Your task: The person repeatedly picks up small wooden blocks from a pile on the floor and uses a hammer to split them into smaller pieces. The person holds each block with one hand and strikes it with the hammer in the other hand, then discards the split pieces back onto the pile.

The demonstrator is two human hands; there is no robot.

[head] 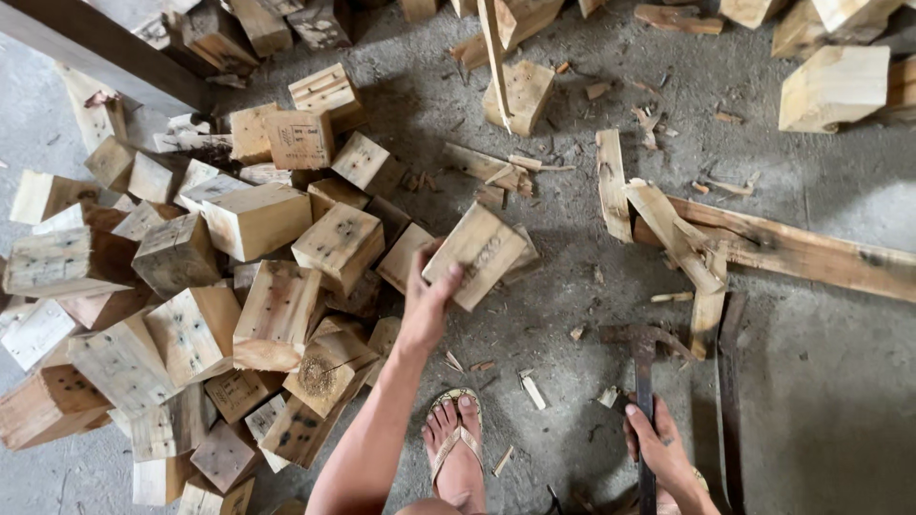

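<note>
Left hand [426,307] clamped on a wooden block [477,256], lifted beside the block pile [191,305]. Right hand [658,448] closed around a claw hammer [644,381]. Step: handling; next needs steady seating on concrete floor [840,401].

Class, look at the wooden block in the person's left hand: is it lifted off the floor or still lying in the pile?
Lifted. The left hand grips the wooden block by its lower edge, tilted, above the pile of blocks.
</note>
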